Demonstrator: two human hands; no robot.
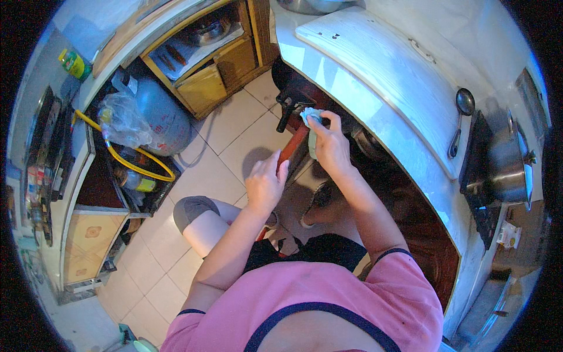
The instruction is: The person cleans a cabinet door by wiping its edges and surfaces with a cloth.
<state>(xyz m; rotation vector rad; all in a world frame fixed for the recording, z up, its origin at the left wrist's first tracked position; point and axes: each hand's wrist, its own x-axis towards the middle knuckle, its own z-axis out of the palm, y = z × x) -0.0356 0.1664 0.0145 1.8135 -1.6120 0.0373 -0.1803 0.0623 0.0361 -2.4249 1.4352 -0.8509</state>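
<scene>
My left hand [265, 181] grips the near end of a long reddish-brown bar or panel edge [290, 147] that slants up and away over the floor. Just to the right, my right hand [329, 143] pinches a light blue-green cloth [312, 115] near the far part of that piece, with some cloth hanging below the fingers. What the bar belongs to is partly hidden by my hands. Beyond it, by the counter's open underside, is a dark object with a black handle [284, 115]. Pots or pans [368, 143] stand in shadow under the counter.
A white counter [396, 112] curves along the right, holding a large board [378, 66], a ladle [464, 103] and a steel pot [501, 158]. At left are a gas cylinder [165, 116], a yellow hose [127, 163] and an open wooden cabinet [202, 90]. Tiled floor [220, 127] lies between.
</scene>
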